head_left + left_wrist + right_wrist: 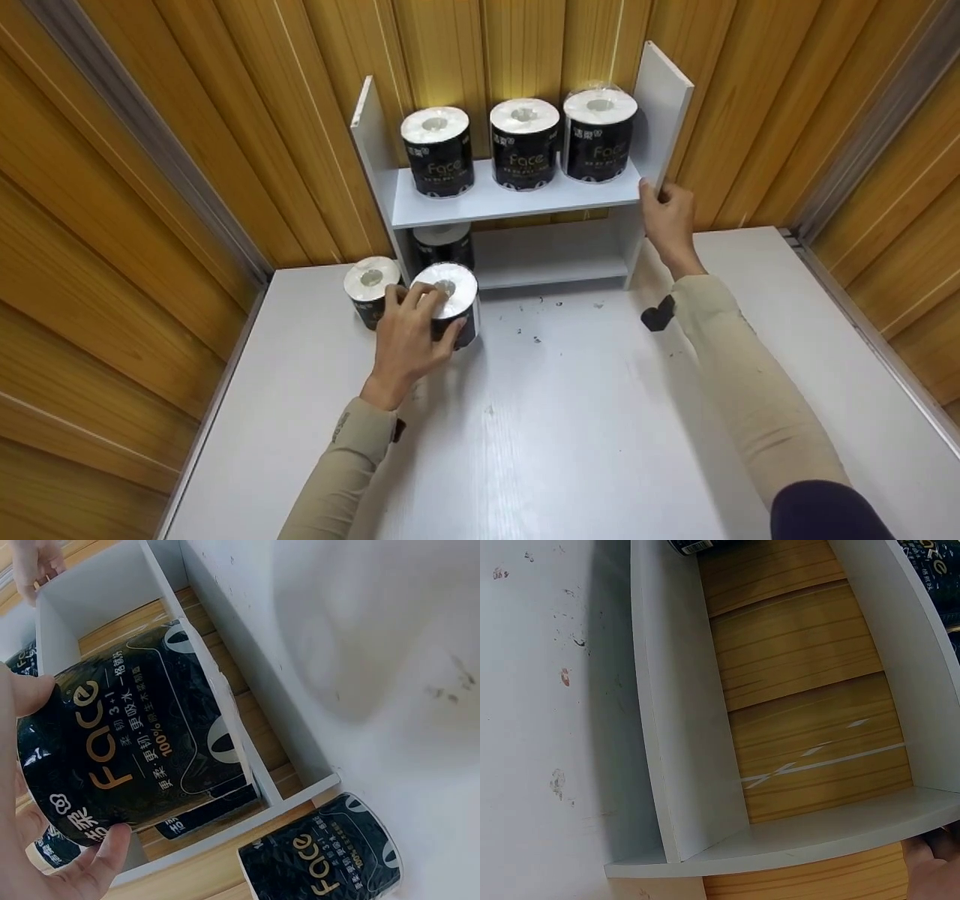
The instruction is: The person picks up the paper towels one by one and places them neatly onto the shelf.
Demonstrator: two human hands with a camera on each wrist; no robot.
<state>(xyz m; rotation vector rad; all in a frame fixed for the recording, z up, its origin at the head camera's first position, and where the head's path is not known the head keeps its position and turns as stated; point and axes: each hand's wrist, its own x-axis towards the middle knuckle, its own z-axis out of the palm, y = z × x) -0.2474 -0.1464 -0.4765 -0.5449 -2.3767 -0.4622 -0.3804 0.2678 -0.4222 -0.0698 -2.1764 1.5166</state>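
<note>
My left hand (409, 334) grips a black-wrapped toilet paper roll (459, 319) by its top and side, in front of the shelf's left end. In the left wrist view, thumb and fingers clasp that roll (127, 720), its "Face" label facing the camera. The white two-tier shelf (517, 206) stands against the back wall. My right hand (671, 221) holds the edge of its right side panel; in the right wrist view only part of that hand (934, 862) shows. On the lower tier, at the left, another roll (442, 244) is partly hidden behind the held one.
Three rolls stand on the upper tier: left (439, 154), middle (523, 146) and right (600, 139). One more roll (367, 285) is on the white table (555, 435), outside the shelf's left panel. Wood-patterned walls (112, 187) enclose the table. Small dark marks dot its surface.
</note>
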